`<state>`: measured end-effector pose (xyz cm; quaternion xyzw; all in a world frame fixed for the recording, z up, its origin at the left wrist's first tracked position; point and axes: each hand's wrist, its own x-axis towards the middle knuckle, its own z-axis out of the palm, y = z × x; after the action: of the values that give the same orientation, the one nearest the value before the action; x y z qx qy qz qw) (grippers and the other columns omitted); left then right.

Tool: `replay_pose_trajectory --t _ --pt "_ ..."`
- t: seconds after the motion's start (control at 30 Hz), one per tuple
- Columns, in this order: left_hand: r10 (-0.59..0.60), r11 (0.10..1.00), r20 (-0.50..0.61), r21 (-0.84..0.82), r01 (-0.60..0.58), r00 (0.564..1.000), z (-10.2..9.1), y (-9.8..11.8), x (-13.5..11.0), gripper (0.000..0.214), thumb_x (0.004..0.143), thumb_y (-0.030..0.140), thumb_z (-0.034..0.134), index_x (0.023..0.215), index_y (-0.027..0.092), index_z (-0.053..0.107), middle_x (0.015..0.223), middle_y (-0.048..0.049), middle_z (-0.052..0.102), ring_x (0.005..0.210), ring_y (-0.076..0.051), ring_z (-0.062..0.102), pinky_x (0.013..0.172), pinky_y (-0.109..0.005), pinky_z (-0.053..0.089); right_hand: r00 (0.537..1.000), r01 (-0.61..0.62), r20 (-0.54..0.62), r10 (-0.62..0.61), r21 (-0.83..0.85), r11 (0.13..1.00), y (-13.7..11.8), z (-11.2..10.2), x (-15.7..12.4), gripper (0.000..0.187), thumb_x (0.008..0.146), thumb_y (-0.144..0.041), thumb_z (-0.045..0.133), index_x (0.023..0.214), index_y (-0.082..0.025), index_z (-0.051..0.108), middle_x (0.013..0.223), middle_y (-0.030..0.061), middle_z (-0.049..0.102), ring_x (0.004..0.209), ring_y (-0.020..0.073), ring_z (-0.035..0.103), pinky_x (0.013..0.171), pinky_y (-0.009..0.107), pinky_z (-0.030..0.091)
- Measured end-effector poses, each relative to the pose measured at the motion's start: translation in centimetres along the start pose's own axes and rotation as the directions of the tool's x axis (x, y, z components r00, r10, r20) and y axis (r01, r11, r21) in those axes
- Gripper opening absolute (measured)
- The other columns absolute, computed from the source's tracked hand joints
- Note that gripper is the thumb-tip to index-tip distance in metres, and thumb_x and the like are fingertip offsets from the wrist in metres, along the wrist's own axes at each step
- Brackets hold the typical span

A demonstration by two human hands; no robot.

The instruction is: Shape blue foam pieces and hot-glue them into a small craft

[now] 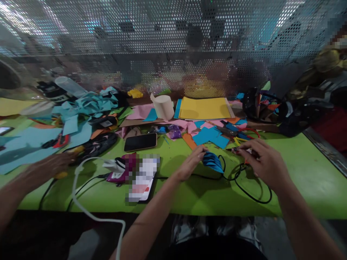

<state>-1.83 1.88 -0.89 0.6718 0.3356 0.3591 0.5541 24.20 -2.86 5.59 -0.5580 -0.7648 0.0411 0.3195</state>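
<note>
My left hand (192,163) is closed on the edge of a folded blue paper piece (213,162) with several pleats, held just above the green table. To its right, my right hand (261,159) pinches a small pen-like tool (234,149) with a dark tip and patterned body. That tip points left, toward the blue piece, and stays apart from it. Beneath the right hand, a black cable (253,198) loops over the table. Flat blue paper pieces (210,136) lie just beyond both hands.
Another person's hand (59,162) reaches in at the left. A power strip (123,168), a lit phone (143,178) and a dark phone (140,142) lie left of my hands. Behind stand a paper roll (164,107) and yellow sheets (204,108), before a perforated metal panel (168,39).
</note>
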Motion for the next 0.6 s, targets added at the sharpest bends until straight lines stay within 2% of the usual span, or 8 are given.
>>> replay_pose_trajectory --t 0.03,0.1,0.2,0.27,0.33,0.43,0.6 --pt "0.011 1.0 0.004 0.007 -0.011 1.0 0.0 0.0 0.0 0.048 0.093 0.062 0.036 0.103 0.02 0.056 0.099 -0.0061 0.055 0.094 -0.021 0.048 0.09 -0.036 0.04 0.996 -0.09 -0.025 0.089 -0.071 0.993 1.0 -0.1 -0.7 0.02 0.094 -0.039 0.054 0.092 -0.022 0.065 0.091 0.0043 0.065 0.071 0.0174 0.061 0.064 0.03 0.043" --pt "0.027 0.999 0.002 0.021 -0.027 1.0 0.0 0.0 0.0 0.05 0.092 0.064 0.035 0.103 0.02 0.056 0.098 -0.0064 0.054 0.092 -0.021 0.048 0.088 -0.035 0.04 0.954 -0.297 -0.088 0.285 -0.202 0.933 3.0 -0.1 -2.2 0.029 0.091 -0.049 0.054 0.088 -0.022 0.063 0.093 0.0052 0.066 0.064 0.0175 0.058 0.06 0.032 0.04" --pt "0.039 0.998 -0.013 0.046 -0.038 0.999 0.1 0.2 0.0 0.052 0.091 0.066 0.033 0.102 0.02 0.057 0.097 -0.0063 0.054 0.091 -0.022 0.047 0.087 -0.035 0.04 0.84 -0.532 -0.076 0.537 -0.302 0.791 4.7 0.4 -3.9 0.043 0.086 -0.062 0.05 0.089 -0.022 0.062 0.093 0.0084 0.068 0.065 0.0219 0.06 0.056 0.032 0.037" --pt "0.051 0.997 -0.017 0.053 -0.05 0.999 0.1 0.2 0.0 0.052 0.092 0.065 0.032 0.101 0.02 0.056 0.096 -0.0059 0.053 0.091 -0.022 0.047 0.087 -0.035 0.04 0.764 -0.617 -0.017 0.645 -0.311 0.723 4.9 0.9 -4.4 0.051 0.083 -0.068 0.048 0.092 -0.021 0.063 0.088 0.01 0.07 0.069 0.026 0.063 0.054 0.032 0.036" --pt "0.058 0.997 -0.008 0.056 -0.057 0.998 0.2 0.3 0.0 0.051 0.093 0.064 0.032 0.102 0.02 0.056 0.097 -0.0058 0.053 0.092 -0.021 0.047 0.087 -0.035 0.04 0.722 -0.649 0.046 0.69 -0.301 0.699 4.7 1.4 -4.3 0.056 0.081 -0.071 0.048 0.097 -0.019 0.063 0.082 0.0107 0.072 0.073 0.0289 0.066 0.054 0.032 0.035" --pt "0.055 0.996 -0.016 0.065 -0.053 0.998 0.3 0.5 0.1 0.052 0.093 0.065 0.032 0.099 0.02 0.056 0.096 -0.0059 0.052 0.092 -0.022 0.047 0.088 -0.036 0.04 0.708 -0.647 0.106 0.698 -0.298 0.701 4.5 1.7 -3.7 0.056 0.078 -0.07 0.054 0.099 -0.019 0.062 0.075 0.0096 0.072 0.075 0.0305 0.068 0.054 0.031 0.036" --pt "0.043 0.997 -0.03 0.07 -0.041 0.999 0.4 0.8 0.1 0.051 0.092 0.065 0.032 0.096 0.02 0.057 0.095 -0.0054 0.053 0.091 -0.022 0.047 0.088 -0.037 0.041 0.702 -0.659 0.181 0.689 -0.202 0.724 5.0 1.3 -3.3 0.036 0.078 -0.057 0.061 0.086 -0.022 0.061 0.067 0.0047 0.072 0.067 0.0254 0.07 0.054 0.029 0.039"
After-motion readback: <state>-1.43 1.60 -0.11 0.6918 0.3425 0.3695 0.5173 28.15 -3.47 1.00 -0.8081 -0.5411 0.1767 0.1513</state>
